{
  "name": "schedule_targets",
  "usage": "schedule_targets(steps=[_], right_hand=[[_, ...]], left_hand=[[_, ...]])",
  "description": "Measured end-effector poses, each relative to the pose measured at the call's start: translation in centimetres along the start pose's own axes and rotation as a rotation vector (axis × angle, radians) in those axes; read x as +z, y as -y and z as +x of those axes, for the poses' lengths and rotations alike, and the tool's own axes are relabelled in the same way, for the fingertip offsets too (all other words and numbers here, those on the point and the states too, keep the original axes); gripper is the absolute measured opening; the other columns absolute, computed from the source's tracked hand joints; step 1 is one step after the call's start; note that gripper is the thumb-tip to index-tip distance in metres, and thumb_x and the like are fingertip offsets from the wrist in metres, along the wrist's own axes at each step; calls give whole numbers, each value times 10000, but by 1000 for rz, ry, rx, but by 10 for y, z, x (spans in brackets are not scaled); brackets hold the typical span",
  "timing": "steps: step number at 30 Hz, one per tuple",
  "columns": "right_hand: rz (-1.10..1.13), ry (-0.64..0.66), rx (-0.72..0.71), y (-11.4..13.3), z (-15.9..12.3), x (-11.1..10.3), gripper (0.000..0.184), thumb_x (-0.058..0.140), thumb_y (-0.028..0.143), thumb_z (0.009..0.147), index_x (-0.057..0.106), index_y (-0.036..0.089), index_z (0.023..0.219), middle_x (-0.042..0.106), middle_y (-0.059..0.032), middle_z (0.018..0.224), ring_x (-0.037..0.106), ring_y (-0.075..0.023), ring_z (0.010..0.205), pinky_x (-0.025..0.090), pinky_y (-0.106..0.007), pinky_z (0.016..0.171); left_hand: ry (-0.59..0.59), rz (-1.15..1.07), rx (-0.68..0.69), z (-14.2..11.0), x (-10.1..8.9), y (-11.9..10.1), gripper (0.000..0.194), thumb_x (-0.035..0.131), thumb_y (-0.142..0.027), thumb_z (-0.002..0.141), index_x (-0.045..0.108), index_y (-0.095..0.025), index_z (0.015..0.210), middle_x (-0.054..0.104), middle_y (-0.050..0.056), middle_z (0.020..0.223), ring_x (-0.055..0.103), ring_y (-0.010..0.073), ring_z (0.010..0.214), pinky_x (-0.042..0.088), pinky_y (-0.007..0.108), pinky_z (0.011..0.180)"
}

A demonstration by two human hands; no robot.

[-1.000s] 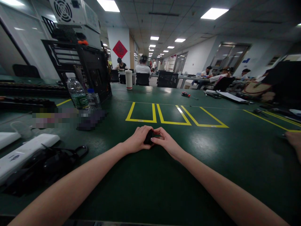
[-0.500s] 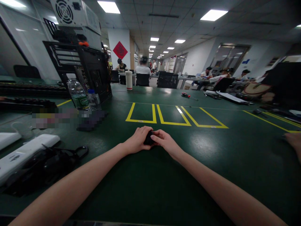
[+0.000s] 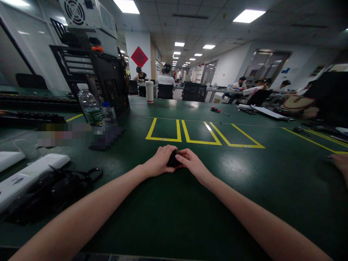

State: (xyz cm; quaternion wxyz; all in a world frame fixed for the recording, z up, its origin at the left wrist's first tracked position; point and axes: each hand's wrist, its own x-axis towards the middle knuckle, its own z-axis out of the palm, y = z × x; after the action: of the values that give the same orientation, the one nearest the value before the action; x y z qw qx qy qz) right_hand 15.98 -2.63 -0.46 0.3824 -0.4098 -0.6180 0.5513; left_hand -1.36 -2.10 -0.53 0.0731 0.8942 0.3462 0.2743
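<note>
A small black object [image 3: 172, 160], its kind too dark to make out, is held between my hands low over the green table [image 3: 174, 214]. Wrapped round its left side and top are the fingers of my left hand [image 3: 161, 160]. My right hand [image 3: 190, 161] pinches its right side, thumb toward me. Fingers cover much of the object. Just beyond my hands, yellow tape outlines [image 3: 163, 139] mark the table.
Left stand a black computer case [image 3: 108, 83], plastic bottles [image 3: 92, 108], a white power strip [image 3: 35, 174] and a black cabled bundle [image 3: 62, 188]. Farther back are a white tumbler [image 3: 149, 92] and a red screwdriver [image 3: 216, 109]. Another person's hand [image 3: 341, 163] rests at the right edge.
Both hands keep their grip on the black object, with hardly any movement. The whole view has shifted very slightly.
</note>
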Motion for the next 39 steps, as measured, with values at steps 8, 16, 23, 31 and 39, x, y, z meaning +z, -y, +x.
schedule_targets(steps=[8,16,23,31,39], right_hand=[[40,129,-77,3,-3,-4,259,627,261,699,488,211,912,555,-14,954,545,-169,923,442,-362,825],[-10,25,-65,3,-3,2,220,567,347,743,485,205,890,552,-27,942,548,-169,888,455,-357,787],[12,37,28,4,-1,0,274,578,321,734,490,186,956,542,-53,1011,529,-190,967,423,-395,856],[35,74,-37,2,-6,-1,248,603,324,717,471,228,904,550,-13,942,552,-171,900,445,-373,814],[12,19,-15,1,0,0,280,591,308,726,477,202,960,536,-39,988,534,-176,931,444,-371,817]], left_hand=[[-13,12,-2,0,3,3,567,652,-252,657,320,-189,1113,474,87,1068,468,249,960,360,383,811],[-12,7,18,0,2,1,573,653,-258,667,314,-186,1123,472,90,1077,467,251,977,357,381,821],[-13,-11,5,-1,1,1,564,646,-253,673,317,-194,1126,471,87,1084,471,246,983,354,381,827],[-5,-3,2,0,0,-1,560,647,-251,666,322,-189,1118,471,87,1079,470,250,978,359,385,823],[-21,4,-19,0,3,-1,567,659,-249,659,325,-189,1113,481,80,1064,474,246,974,358,383,822]])
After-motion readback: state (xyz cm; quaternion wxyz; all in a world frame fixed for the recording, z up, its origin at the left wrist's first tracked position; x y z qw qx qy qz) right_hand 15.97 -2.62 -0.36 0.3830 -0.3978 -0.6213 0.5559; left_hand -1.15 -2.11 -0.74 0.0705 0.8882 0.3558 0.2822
